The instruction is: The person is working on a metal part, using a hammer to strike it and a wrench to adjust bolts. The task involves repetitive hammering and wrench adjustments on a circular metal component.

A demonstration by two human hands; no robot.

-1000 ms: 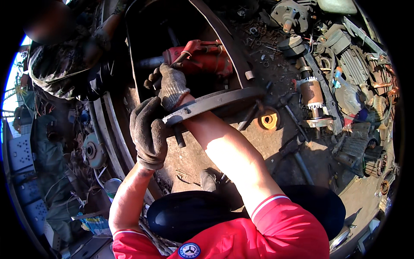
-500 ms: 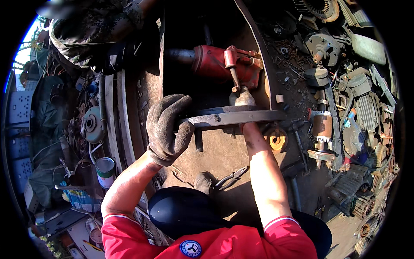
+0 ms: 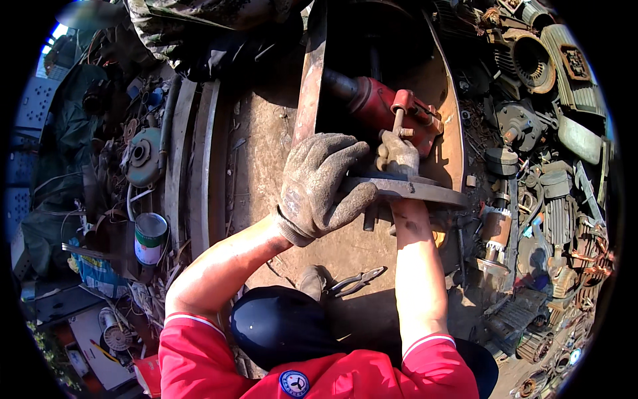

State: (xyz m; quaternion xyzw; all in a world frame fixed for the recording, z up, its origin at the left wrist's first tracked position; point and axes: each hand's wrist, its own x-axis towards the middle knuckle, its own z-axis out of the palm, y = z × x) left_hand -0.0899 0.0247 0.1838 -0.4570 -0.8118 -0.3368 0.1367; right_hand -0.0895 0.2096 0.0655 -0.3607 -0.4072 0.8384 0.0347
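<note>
My left hand (image 3: 322, 189), in a dirty grey work glove, is closed round the left end of a dark, flat, slightly curved metal piece (image 3: 425, 191), seen nearly edge-on. The right forearm passes beneath this piece. Beyond it shows my gloved right hand (image 3: 399, 156), its fingers curled just below the pump lever socket (image 3: 401, 120) of a red hydraulic jack (image 3: 379, 105). What those fingers hold, if anything, is hidden. The jack lies on its side inside a rusty metal frame (image 3: 311, 86), its steel ram pointing left. Under the dark piece a threaded stud (image 3: 369, 219) sticks out.
Pliers (image 3: 359, 281) lie on the ground by my shoe (image 3: 312, 282). A person in camouflage clothing (image 3: 199, 33) is close at the far left. Long beams (image 3: 203, 153) and a paint can (image 3: 151, 236) stand left; motor parts (image 3: 558, 193) crowd the right.
The view has shifted left, so the scene sits further right. My right hand, hidden before except for a part, now shows beyond the dark metal piece near the jack. My left hand keeps its grip.
</note>
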